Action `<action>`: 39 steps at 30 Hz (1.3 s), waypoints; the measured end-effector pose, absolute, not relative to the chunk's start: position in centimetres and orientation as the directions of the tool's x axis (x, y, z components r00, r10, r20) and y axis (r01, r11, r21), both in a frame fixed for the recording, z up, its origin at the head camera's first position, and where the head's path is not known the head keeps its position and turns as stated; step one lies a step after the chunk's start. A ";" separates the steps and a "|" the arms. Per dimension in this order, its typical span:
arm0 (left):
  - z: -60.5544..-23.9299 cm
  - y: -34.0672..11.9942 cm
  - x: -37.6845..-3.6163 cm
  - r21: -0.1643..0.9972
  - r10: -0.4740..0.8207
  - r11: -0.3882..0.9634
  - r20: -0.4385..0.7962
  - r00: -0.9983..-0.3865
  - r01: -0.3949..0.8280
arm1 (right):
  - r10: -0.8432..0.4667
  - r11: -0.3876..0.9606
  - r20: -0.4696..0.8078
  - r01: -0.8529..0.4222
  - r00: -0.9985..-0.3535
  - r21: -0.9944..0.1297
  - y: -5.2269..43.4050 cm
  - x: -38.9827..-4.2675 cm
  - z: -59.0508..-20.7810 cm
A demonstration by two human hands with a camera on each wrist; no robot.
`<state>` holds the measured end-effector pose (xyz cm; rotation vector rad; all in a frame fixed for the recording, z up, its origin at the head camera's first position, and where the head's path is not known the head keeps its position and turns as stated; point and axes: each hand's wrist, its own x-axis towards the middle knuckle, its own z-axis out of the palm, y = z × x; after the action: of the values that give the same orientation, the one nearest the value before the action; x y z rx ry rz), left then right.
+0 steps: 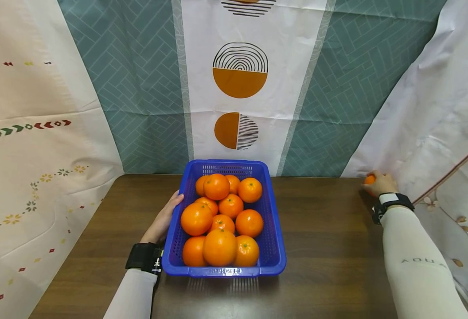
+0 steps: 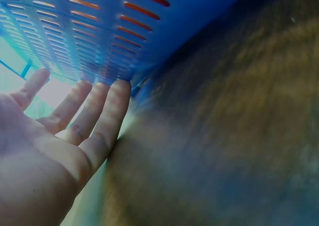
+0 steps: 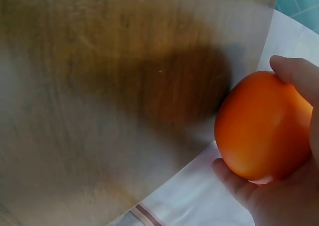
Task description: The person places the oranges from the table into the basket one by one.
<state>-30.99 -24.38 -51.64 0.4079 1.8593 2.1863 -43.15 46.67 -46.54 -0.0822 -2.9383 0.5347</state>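
A blue plastic basket [image 1: 275, 248] with slotted walls stands on the brown table, holding several oranges [image 1: 220, 247]. My left hand [image 1: 165, 219] is at the basket's left side. In the left wrist view, the left hand [image 2: 65, 136] has its fingers extended, with fingertips against the slotted wall. Far to the right, at the table's back right corner, my right hand [image 1: 382, 184] grips a single orange [image 1: 369, 180]. The right wrist view shows this orange [image 3: 264, 126] between the thumb and fingers of the right hand [image 3: 294, 196], close to the table edge.
The brown wooden table [image 1: 321, 266] extends on both sides of the basket. Behind it hangs a patterned green and white cloth [image 1: 150, 133]. White printed cloths border the table at left [image 1: 38, 177] and right [image 1: 429, 133].
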 end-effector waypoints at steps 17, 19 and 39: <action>-51.9 -24.3 -30.7 0.988 0.346 -0.154 0.043 -0.937 -0.011 | 0.124 0.887 0.242 -0.002 -0.962 -0.461 44.1 -42.0 -46.2; -51.9 -24.3 -30.7 0.988 0.345 -0.151 0.045 -0.938 -0.008 | 0.109 0.881 0.254 -0.026 -0.961 -0.473 43.5 -42.1 -45.6; -51.7 -24.4 -31.2 0.988 0.340 -0.153 0.049 -0.939 -0.003 | 0.049 0.856 0.237 -0.081 -0.970 -0.511 40.6 -41.2 -43.6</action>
<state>-31.25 -24.38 -51.73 0.3850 1.8776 2.1918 -41.24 40.61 -43.58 0.0243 -2.7901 0.7835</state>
